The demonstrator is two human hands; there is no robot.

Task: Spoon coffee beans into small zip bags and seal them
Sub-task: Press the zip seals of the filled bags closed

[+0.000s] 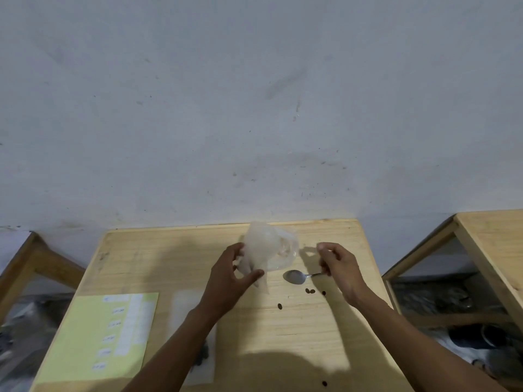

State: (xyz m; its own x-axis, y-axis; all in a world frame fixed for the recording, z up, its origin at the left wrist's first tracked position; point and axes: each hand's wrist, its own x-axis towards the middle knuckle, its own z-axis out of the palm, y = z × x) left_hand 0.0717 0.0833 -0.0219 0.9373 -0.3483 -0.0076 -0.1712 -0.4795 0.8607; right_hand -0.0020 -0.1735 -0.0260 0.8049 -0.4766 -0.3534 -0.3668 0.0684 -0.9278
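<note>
Head view: my left hand (229, 275) pinches one clear bag (263, 250), right hand (339, 267) grips one spoon (295, 276), five loose beans (310, 291) on table (283, 329).

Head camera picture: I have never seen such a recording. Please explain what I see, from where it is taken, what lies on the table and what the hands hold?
No machine here: a person wears one camera on the head, looking forward and down. The left hand holds a clear plastic bag. The right hand holds a metal spoon by its handle; its bowl looks empty. On the wooden table lie a few loose coffee beans, a yellow-green sheet and a flat zip bag with some dark beans, partly hidden by the left arm.
</note>
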